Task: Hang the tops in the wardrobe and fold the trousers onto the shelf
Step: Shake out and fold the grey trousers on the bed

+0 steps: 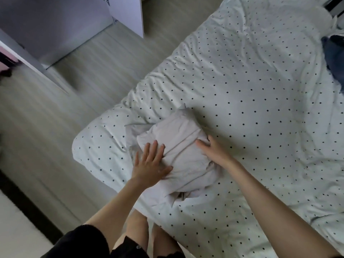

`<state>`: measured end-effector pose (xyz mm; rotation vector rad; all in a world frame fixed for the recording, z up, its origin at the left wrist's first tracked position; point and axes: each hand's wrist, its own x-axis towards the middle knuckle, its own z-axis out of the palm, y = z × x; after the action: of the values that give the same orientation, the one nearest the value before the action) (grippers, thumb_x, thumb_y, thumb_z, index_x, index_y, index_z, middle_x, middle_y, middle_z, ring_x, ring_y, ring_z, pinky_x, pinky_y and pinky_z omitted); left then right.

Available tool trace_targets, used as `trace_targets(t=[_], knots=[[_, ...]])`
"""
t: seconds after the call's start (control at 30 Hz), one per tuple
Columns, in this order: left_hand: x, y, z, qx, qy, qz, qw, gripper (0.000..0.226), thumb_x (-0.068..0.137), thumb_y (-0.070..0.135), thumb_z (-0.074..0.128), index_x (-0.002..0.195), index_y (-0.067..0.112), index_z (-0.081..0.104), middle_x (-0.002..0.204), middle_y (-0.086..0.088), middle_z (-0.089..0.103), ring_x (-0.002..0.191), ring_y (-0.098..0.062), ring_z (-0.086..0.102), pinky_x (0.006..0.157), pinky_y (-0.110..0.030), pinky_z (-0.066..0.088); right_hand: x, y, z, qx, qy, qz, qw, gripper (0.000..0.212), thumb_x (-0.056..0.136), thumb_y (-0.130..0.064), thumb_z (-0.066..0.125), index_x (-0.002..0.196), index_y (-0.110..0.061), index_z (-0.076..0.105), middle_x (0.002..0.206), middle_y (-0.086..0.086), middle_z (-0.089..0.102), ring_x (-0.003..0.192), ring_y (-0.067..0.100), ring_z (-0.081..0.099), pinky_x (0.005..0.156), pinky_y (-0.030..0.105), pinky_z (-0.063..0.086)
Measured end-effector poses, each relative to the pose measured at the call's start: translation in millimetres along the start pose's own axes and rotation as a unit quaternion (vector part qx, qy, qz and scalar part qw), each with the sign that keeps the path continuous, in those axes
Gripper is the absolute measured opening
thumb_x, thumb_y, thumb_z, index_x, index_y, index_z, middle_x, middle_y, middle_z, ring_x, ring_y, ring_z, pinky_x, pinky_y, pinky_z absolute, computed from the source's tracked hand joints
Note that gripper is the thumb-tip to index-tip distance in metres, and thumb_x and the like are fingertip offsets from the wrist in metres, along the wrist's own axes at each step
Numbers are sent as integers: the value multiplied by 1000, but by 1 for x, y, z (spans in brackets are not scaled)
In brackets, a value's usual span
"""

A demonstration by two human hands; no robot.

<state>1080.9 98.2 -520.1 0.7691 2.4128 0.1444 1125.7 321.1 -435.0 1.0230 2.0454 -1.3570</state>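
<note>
— Closest to the head camera, what is showing?

— Black clothing (96, 241) and bare knees are filling the bottom edge, with both forearms reaching out over the bed (260, 90).

— Is any container holding something?

— At the top left, the wardrobe (55, 28) is standing with a door (128, 13) swung open; something dark and pinkish is showing at the far left edge, too blurred to name. On the bed's right edge a dark blue garment (335, 56) is lying on the dotted cover.

— And the trousers?

— Pale folded trousers (184, 146) are sitting as a bundle near the bed's near-left corner, on the dotted cover.

— How are the fingers lying against them?

— The left hand (150, 164) is pressing flat on the bundle's left side, fingers straight and spread wide, thumb out along the fabric. The right hand (214, 149) is touching the bundle's right edge, thumb laid on top; its other fingers are hiding behind the fold, so I cannot tell whether they are curling round it.
</note>
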Motion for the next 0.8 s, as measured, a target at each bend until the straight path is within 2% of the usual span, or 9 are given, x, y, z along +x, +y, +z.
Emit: trace_targets(t=[0.1,0.17,0.23,0.33,0.4,0.53,0.63,0.7,0.8], knots=[[-10,-13,-3,-52,-11,7,999,75,93,57,37,149,33,-6,158,5,-13,145,-20,-12,116,-44,2,-13,-13,24,-63,64,-76,993,37,93,-34,55,120,-9,49,115,11,60,98,24,61,78,30,46],[-20,-24,-9,-206,18,-14,978,60,98,34,44,150,28,13,158,2,4,146,-20,1,114,-33,12,-30,-26,41,-129,77,-124,981,48,92,-37,54,131,-10,44,123,12,56,111,29,55,88,34,45],[-30,-35,-18,-439,33,-100,893,47,100,28,42,145,27,30,154,3,24,143,-18,20,107,-23,21,-46,-34,58,-164,69,-175,968,62,93,-40,52,144,-13,32,139,10,47,123,29,47,99,34,39],[-46,-52,-38,-698,33,-207,684,45,99,45,37,141,30,37,143,0,44,129,-21,45,106,-37,35,-61,-40,84,-200,19,-211,957,72,94,-43,48,151,-18,13,156,3,21,138,25,28,109,31,22],[-54,-62,-48,-735,61,-215,640,47,94,55,38,134,29,41,134,-3,53,117,-23,55,99,-44,44,-64,-40,102,-236,-33,-216,947,75,95,-48,43,152,-21,2,160,1,6,143,27,15,114,37,17],[-64,-63,-63,-678,26,-168,715,70,73,69,57,132,35,41,122,9,58,106,-11,60,88,-35,52,-63,-39,128,-340,-98,-214,911,79,93,-52,41,151,-22,-4,159,4,-8,145,30,6,113,48,16],[-63,-52,-63,-594,37,-121,794,64,77,42,74,128,28,39,111,10,57,100,2,60,71,-13,51,-61,-36,135,-364,-131,-204,899,73,94,-53,39,151,-25,4,159,3,-11,145,29,2,115,52,11],[-56,-46,-58,-517,92,-94,846,73,78,29,75,135,18,32,126,3,51,122,-12,50,91,-18,47,-57,-30,129,-361,-113,-216,900,62,96,-54,33,150,-32,12,159,-3,-11,146,26,2,115,53,8],[-41,-40,-46,-318,116,-134,931,106,75,55,67,150,12,6,157,-10,11,144,-25,11,116,-43,20,-50,-8,117,-368,-47,-238,898,60,95,-54,35,148,-34,16,158,-11,-6,146,22,2,114,56,12]])
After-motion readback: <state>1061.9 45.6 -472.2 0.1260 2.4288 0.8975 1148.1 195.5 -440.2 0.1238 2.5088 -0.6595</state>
